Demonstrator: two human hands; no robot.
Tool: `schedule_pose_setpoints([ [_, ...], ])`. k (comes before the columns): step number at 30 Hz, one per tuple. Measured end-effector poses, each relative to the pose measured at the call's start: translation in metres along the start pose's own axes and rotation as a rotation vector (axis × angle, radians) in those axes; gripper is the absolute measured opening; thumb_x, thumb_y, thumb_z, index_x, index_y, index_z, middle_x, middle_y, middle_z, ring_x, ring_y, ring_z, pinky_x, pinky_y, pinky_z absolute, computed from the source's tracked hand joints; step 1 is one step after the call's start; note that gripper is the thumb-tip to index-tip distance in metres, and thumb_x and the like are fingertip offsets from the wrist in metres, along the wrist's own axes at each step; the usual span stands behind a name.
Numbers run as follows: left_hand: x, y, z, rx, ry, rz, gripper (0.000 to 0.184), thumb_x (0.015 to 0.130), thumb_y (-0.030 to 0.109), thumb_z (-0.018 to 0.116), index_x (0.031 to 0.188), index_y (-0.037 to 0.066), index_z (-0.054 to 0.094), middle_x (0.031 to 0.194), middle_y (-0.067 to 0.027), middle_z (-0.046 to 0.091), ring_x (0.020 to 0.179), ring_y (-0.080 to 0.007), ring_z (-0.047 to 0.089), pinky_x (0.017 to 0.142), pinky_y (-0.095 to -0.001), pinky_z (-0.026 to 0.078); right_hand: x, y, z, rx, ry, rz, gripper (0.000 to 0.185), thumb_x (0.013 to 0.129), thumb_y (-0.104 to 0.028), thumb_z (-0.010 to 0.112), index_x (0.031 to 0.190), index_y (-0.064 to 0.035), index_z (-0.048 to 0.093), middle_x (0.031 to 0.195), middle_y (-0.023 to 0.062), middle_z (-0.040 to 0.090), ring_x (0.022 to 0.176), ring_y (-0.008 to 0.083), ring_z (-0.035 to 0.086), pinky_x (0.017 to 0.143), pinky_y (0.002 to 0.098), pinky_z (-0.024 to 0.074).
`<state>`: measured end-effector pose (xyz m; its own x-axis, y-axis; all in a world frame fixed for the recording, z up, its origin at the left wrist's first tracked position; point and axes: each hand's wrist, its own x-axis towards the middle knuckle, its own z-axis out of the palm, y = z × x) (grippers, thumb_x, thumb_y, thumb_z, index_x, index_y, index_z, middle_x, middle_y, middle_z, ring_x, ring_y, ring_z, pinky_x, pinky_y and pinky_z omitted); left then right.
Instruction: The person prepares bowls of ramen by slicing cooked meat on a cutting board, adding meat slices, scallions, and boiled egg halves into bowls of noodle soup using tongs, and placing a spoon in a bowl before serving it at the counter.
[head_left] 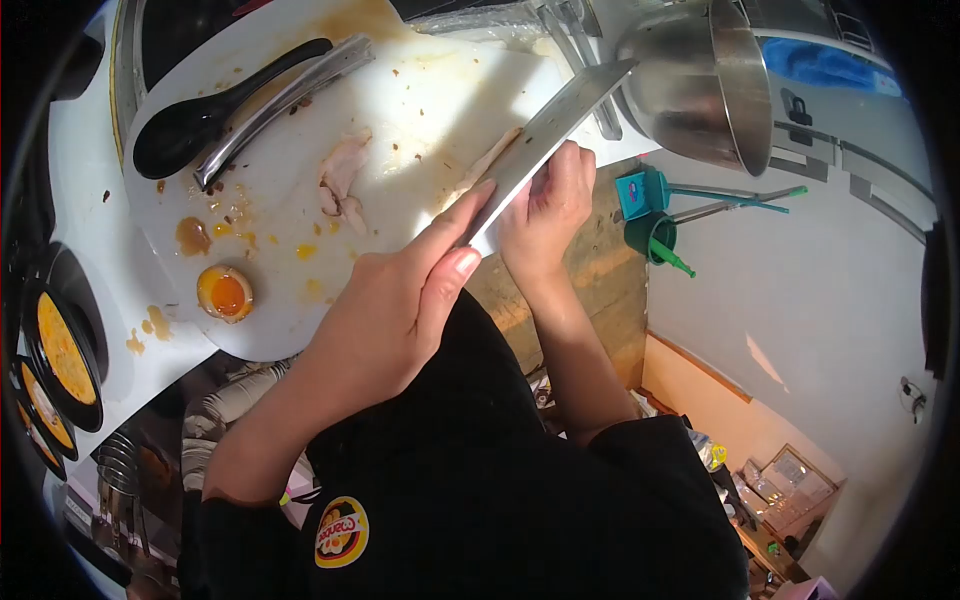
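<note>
My left hand (pixel 405 300) is closed on a broad-bladed knife (pixel 560 135), index finger along the flat and thumb at the near end; the handle is hidden. The blade slants up to the right over the white cutting board (pixel 430 100). Just behind the blade, my right hand (pixel 550 205) is curled closed; what its fingers hold is hidden. A thin strip of pale meat (pixel 490 160) shows along the blade's far side. Another pale meat slice (pixel 345 170) lies mid-board. A halved egg with orange yolk (pixel 226 293) sits at the board's near left.
A black spoon (pixel 185 140) and metal tongs (pixel 285 110) rest at the board's upper left. At the left edge are bowls of yellowish food (pixel 65 350). A steel mixing bowl (pixel 690 90) stands at the upper right. Below it are a teal dustpan (pixel 640 193) and green bucket (pixel 647 238).
</note>
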<state>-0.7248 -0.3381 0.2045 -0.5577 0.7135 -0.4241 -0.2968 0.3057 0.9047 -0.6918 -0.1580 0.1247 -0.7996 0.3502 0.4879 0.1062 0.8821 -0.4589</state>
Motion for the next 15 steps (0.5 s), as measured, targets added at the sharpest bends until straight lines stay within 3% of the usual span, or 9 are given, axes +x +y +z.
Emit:
schedule_pose_setpoints([
  [8, -0.058, -0.037, 0.000, 0.151, 0.061, 0.043, 0.044, 0.101, 0.020, 0.044, 0.142, 0.003, 0.040, 0.080, -0.0244, 0.059, 0.072, -0.0356, 0.063, 0.072, -0.0361, 0.048, 0.004, -0.001, 0.000, 0.065, 0.041, -0.029, 0.007, 0.077, 0.000, 0.060, 0.080, -0.0034, 0.056, 0.081, 0.0091, 0.062, 0.074, 0.0295, 0.051, 0.069, 0.0389, 0.0421],
  [12, -0.030, -0.015, -0.005, 0.022, 0.005, -0.080, 0.045, 0.101, 0.020, 0.044, 0.141, 0.000, 0.041, 0.081, -0.0255, 0.058, 0.071, -0.0336, 0.061, 0.073, -0.0351, 0.047, 0.004, -0.001, 0.001, 0.071, 0.028, 0.009, 0.006, 0.077, 0.000, 0.060, 0.080, -0.0030, 0.055, 0.080, 0.0094, 0.062, 0.073, 0.0298, 0.051, 0.067, 0.0385, 0.0426],
  [15, 0.000, -0.007, -0.004, -0.001, 0.032, -0.002, 0.043, 0.101, 0.021, 0.043, 0.139, 0.000, 0.043, 0.079, -0.0245, 0.058, 0.067, -0.0314, 0.059, 0.071, -0.0347, 0.047, 0.004, -0.001, 0.000, 0.066, 0.024, 0.012, 0.006, 0.077, 0.000, 0.059, 0.080, -0.0027, 0.055, 0.080, 0.0098, 0.062, 0.072, 0.0299, 0.051, 0.066, 0.0386, 0.0428],
])
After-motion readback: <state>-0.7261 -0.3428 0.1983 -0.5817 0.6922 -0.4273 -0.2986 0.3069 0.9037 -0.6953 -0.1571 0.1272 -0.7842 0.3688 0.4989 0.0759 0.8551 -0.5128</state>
